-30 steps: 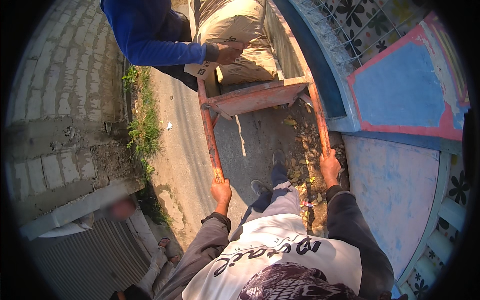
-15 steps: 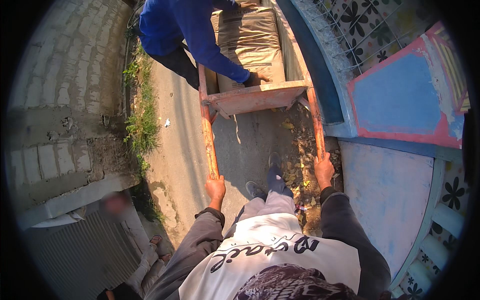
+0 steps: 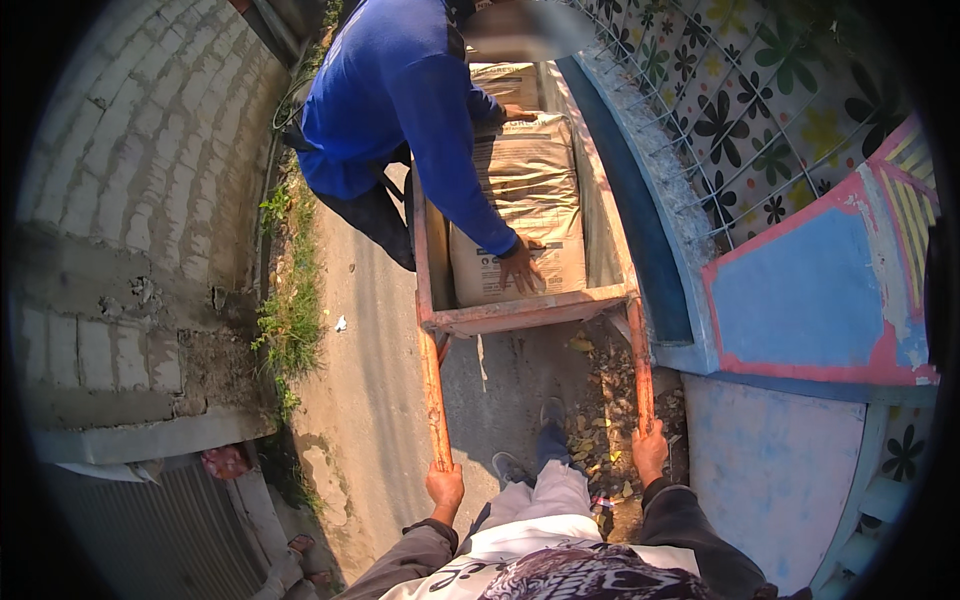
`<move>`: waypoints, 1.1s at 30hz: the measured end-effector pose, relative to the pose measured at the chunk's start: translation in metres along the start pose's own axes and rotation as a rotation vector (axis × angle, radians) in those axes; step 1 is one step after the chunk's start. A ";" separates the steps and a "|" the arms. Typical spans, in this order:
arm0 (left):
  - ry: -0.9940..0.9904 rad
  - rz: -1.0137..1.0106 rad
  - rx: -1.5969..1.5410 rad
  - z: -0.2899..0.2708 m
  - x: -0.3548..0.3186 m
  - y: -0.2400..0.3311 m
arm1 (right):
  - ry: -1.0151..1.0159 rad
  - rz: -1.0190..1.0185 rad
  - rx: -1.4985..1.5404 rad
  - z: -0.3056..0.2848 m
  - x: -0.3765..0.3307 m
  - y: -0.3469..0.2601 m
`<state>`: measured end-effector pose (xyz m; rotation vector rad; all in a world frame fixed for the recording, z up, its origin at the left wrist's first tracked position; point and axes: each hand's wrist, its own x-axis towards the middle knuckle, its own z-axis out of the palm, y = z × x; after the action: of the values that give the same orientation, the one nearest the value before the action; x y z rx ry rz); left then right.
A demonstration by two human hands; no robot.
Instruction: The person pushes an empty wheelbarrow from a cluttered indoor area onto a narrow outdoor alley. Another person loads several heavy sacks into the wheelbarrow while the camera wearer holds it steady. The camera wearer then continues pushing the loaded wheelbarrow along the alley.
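Note:
My left hand (image 3: 445, 489) is wrapped round the end of the left orange cart handle (image 3: 432, 400). Round the right orange handle (image 3: 642, 375) my right hand (image 3: 650, 448) is closed as well. Both handles run forward to a worn cart (image 3: 530, 311) with pale pinkish walls. A large brown paper sack (image 3: 530, 200) lies in it, and part of another sack (image 3: 507, 82) shows farther forward. A co-worker in a blue long-sleeved top (image 3: 400, 90) leans over the cart from the left, one hand (image 3: 522, 267) spread on the sack's near end, the other on its far end.
A block wall (image 3: 130, 170) and a strip of grass (image 3: 292, 320) line the left of the paved lane (image 3: 375, 380). On the right stand a blue and pink wall (image 3: 800, 290) and a metal grille (image 3: 700, 130). Dry leaves (image 3: 605, 430) lie along the right edge. Another person's feet (image 3: 305, 550) show at lower left.
My view has tilted up, so the cart, handles and hands sit lower in the picture. Both my hands keep their hold. The co-worker's second hand now shows on the sack's far end.

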<state>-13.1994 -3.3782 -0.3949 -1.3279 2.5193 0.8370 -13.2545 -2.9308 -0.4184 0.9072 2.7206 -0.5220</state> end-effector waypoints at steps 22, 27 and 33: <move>0.031 -0.003 0.102 -0.016 0.006 0.017 | -0.097 0.014 0.102 -0.030 0.019 -0.023; 0.045 0.003 0.098 -0.017 0.003 0.021 | -0.119 0.028 0.072 -0.034 0.019 -0.021; 0.028 0.001 0.073 -0.022 0.001 0.022 | -0.118 0.029 0.054 -0.039 0.016 -0.027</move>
<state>-13.2150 -3.3815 -0.3683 -1.3246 2.5452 0.7240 -13.2878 -2.9269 -0.3808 0.8974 2.5953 -0.6259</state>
